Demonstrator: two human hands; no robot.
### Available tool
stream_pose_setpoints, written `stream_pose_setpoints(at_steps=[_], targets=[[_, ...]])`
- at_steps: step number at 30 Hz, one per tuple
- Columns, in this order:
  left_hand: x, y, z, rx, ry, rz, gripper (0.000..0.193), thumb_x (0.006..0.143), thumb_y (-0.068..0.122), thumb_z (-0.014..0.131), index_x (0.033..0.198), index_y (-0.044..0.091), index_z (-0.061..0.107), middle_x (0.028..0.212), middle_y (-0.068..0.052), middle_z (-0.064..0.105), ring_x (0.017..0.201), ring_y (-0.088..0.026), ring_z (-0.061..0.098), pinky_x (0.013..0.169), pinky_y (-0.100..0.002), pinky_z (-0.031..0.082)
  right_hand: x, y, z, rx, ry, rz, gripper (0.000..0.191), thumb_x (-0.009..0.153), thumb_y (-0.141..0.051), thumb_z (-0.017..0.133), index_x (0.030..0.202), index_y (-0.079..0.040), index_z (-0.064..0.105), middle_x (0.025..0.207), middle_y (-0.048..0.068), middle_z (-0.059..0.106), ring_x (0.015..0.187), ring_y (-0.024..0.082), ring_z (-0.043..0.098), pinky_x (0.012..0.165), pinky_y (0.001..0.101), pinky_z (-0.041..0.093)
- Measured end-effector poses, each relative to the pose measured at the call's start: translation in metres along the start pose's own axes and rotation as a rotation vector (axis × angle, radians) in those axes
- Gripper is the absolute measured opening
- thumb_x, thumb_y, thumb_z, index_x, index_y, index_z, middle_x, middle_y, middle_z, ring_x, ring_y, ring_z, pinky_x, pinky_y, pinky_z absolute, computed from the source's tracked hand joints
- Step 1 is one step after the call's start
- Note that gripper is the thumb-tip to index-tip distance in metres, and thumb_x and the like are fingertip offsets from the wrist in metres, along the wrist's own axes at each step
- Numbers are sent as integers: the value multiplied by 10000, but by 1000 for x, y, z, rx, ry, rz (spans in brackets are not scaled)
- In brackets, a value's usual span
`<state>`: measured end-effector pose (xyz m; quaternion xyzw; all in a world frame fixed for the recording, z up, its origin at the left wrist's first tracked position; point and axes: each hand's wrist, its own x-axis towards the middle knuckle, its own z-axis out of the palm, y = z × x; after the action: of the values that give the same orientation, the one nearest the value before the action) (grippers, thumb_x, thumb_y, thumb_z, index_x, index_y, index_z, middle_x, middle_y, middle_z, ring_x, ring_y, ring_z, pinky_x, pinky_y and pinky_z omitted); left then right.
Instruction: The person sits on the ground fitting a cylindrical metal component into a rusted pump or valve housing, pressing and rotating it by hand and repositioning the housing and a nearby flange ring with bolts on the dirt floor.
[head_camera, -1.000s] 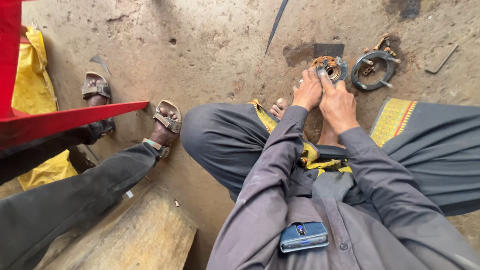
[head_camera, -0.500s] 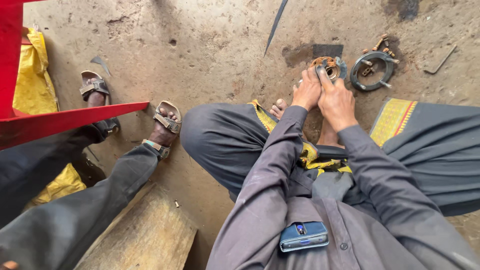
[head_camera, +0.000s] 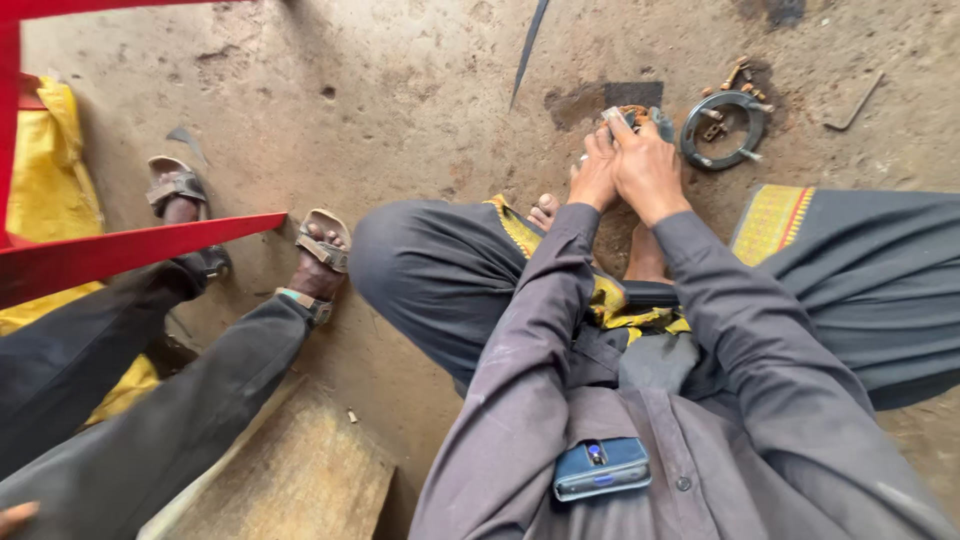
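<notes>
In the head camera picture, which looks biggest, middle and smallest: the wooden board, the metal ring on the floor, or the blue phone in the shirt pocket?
1. wooden board, clearly largest.
2. and 3. metal ring and blue phone look about alike; the phone sits much nearer the camera, so I will not rank them.

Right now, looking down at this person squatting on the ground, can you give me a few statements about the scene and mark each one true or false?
1. Both hands, the left hand and the right hand, are pressed together on a small metal part. True.
2. A metal ring with bolts lies on the dirt floor to the right of the hands. True.
3. The ring rests on the person's knee. False: it lies on the floor, apart from the legs.
4. A blue phone sits in the shirt pocket. True.
5. The other person's feet are bare. False: they wear sandals.
</notes>
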<state>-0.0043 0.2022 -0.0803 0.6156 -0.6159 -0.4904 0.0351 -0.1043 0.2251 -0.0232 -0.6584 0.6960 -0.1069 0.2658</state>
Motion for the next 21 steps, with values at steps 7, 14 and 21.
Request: stream_pose_setpoints(at_steps=[7,14,21], targets=[[-3,1,-6,100,25,-17,928,754,375,780,1446,74,241,1422,-208,406,1245,-453,586,1050,-732,356,-39,1,-8,7,5,108,474,997,-151,633,1470,-183,616,998,267,597,831,495,656,726,578,535],[3,-7,1,61,47,-24,695,944,404,592,1487,92,292,1463,-212,423,1276,-458,585,1107,-734,327,-29,-4,-1,-5,-38,105,511,1001,-168,611,1508,-229,580,992,262,594,795,506,660,701,600,531],[4,-8,2,15,27,-25,764,913,541,558,1448,74,276,1448,-228,410,1275,-467,553,1095,-716,299,-5,-8,3,-32,6,87,512,1006,-176,600,1518,-191,576,1042,294,602,779,516,666,692,591,541]])
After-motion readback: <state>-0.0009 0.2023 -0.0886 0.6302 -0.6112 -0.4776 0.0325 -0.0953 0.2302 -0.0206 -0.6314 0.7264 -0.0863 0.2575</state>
